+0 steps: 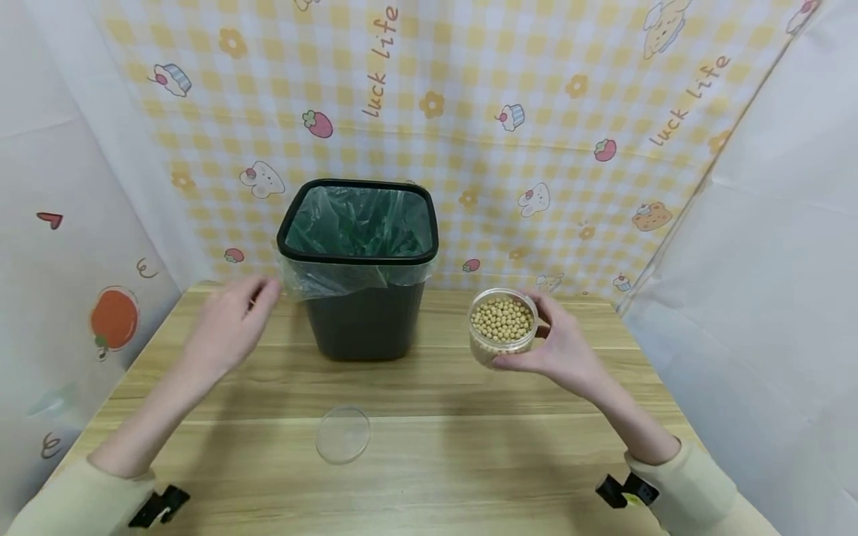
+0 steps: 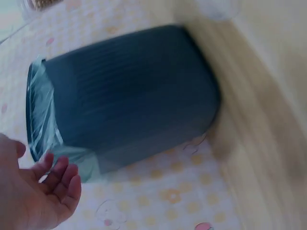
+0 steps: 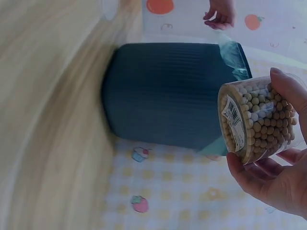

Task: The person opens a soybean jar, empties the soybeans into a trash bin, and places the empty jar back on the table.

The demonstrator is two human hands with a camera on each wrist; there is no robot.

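My right hand (image 1: 561, 348) grips a clear jar (image 3: 259, 120) full of small round tan beads (image 1: 501, 320); its top is uncovered in the head view. A barcode label (image 3: 234, 123) shows on the jar's base in the right wrist view. To the left stands a dark bin (image 1: 365, 320) lined with a thin green bag (image 1: 362, 223), whose edge folds over the rim. My left hand (image 1: 231, 320) hovers just left of the bin, fingers loosely bent and holding nothing, as the left wrist view (image 2: 43, 191) also shows.
A clear round lid (image 1: 343, 435) lies on the wooden table (image 1: 429, 476) in front of the bin. Behind the table hangs a yellow checked cloth (image 1: 482, 149), and pale sheets (image 1: 771, 223) border both sides.
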